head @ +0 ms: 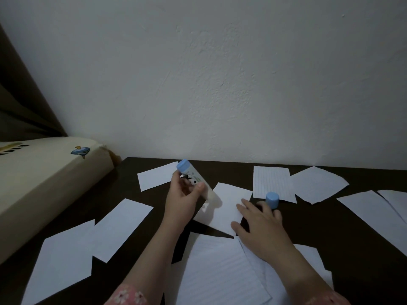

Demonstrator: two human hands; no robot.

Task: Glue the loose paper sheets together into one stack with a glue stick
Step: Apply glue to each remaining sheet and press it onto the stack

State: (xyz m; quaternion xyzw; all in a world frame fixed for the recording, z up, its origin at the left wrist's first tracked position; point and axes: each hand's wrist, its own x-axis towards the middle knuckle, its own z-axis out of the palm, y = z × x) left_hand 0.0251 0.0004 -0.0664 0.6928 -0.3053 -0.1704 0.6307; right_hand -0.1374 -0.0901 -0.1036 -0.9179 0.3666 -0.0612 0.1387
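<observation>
The left hand (184, 195) pinches the uncapped glue stick (195, 179), tilted so its tip meets the middle sheet (226, 208), likely to spread glue. The right hand (257, 227) lies flat with straight fingers, pinning that sheet; the cap (272, 200) stands just beyond it. About ten loose sheets lie spread on the table (312, 227), one stick, one cap.
</observation>
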